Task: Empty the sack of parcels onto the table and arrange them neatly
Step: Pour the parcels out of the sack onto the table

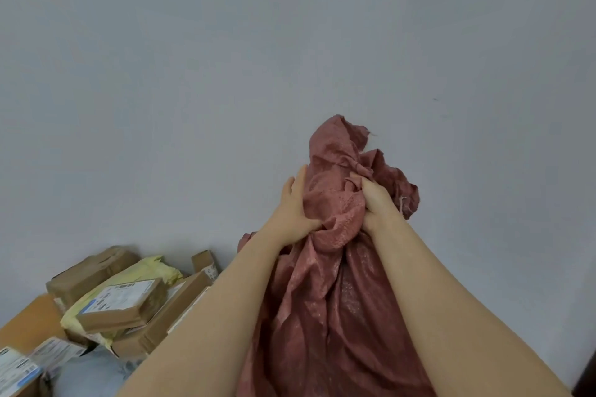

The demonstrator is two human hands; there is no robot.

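A reddish-pink woven sack (332, 293) hangs limp in front of me, held high against the wall. My left hand (295, 209) grips a bunch of its fabric from the left. My right hand (375, 200) clutches the crumpled cloth from the right, a little higher. A heap of parcels lies on the wooden table (30, 322) at the lower left: brown cardboard boxes (125, 308), a yellow padded mailer (151, 267), a grey plastic mailer (93, 374) and white-labelled packets (19, 367). What the sack holds is hidden.
A plain grey wall (290, 42) fills most of the view behind the sack. A dark edge (585, 380) shows at the bottom right corner.
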